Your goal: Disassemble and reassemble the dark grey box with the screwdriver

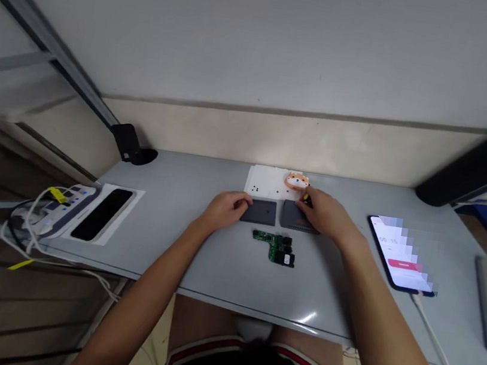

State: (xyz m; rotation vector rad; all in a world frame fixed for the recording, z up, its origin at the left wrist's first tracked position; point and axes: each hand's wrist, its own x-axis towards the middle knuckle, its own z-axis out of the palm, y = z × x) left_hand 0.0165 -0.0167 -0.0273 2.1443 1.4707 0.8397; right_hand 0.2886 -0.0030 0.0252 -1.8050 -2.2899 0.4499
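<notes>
A flat dark grey cover plate lies on the table, and my left hand has its fingers curled at the plate's left edge. To its right sits a dark grey casing with a row of slots along its near side. Over that casing, my right hand is closed around a small yellow and black tool, mostly hidden by the fingers. In front of both parts lies a green circuit board with black connectors.
White paper with several tiny dark screws lies behind, beside an orange and white animal-face item. A lit phone with a cable rests at right. A dark phone and a power strip are at left.
</notes>
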